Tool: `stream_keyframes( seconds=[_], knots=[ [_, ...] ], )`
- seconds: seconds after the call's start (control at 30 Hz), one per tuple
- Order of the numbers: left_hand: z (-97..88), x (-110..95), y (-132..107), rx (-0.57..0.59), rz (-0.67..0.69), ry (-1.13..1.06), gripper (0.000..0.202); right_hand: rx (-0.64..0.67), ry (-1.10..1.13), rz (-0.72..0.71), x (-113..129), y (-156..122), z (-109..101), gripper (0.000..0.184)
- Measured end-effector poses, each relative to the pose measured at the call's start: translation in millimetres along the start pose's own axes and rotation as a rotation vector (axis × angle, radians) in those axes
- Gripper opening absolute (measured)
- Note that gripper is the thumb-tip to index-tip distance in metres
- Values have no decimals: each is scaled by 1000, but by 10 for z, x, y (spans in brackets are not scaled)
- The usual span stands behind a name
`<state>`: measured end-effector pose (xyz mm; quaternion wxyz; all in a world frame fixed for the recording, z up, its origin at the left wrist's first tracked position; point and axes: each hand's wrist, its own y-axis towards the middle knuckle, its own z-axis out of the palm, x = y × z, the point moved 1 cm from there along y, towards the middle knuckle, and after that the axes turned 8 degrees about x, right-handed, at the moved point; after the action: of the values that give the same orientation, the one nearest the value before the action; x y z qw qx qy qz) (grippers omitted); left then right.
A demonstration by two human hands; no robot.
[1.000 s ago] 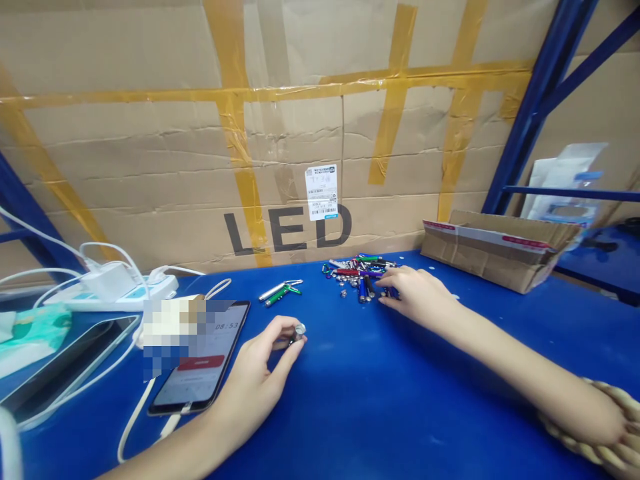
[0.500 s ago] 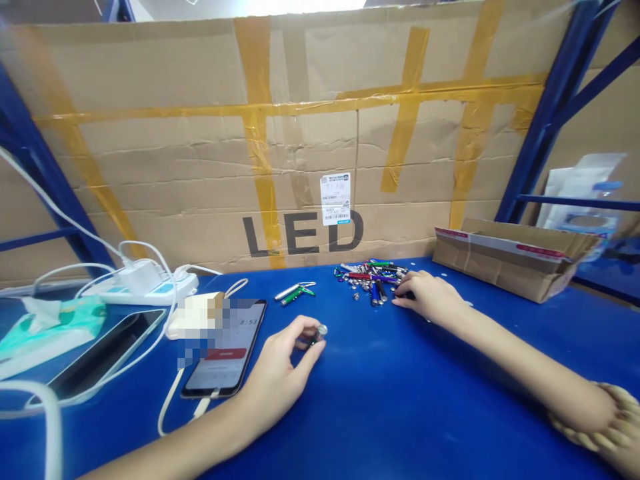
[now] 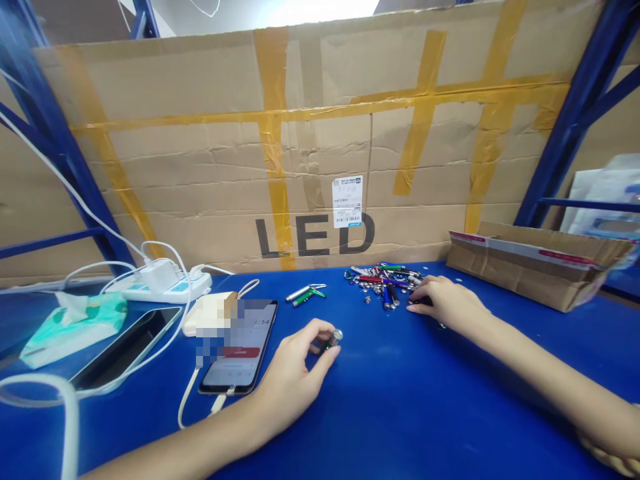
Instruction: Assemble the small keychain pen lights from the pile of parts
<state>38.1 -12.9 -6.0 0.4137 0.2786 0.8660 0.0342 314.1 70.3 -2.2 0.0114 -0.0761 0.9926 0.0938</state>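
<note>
Grip of left hand [image 3: 295, 370] pinches silver-ended cylinder [image 3: 337, 335] — hold steady; right hand [image 3: 447, 303] half-curled at parts pile [image 3: 387, 283], can't tell if loaded — pick singly, lightly.

A small cylindrical piece [image 3: 336, 336] with a silvery, round end is pinched between the thumb and fingers of the left hand [image 3: 307, 363], tilted with that end up and to the right; its darker lower part is mostly hidden. At the right hand's [image 3: 440, 301] fingertips, a loose pile [image 3: 384, 283] of slim red, blue, black, green and purple tubes lies jumbled among little silvery parts on the worktop [image 3: 390, 400].
</note>
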Motion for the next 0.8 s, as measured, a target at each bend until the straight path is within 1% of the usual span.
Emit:
stream_keyframes(
  seconds=[0.1,0.27,0.53,0.8],
  knots=[
    [1,11,-4,1,-3,6,7,7,25,-14,-8,-4,-24,9],
    [1,29,-21,1,-7,27,8,-16,58,-26,35,-8,-44,9],
    [10,31,-8,15,-11,51,9,-74,151,-75,152,-16,-4,12],
    [16,46,-7,13,9,78,10,-93,236,-47,161,7,25,8]
  ],
)
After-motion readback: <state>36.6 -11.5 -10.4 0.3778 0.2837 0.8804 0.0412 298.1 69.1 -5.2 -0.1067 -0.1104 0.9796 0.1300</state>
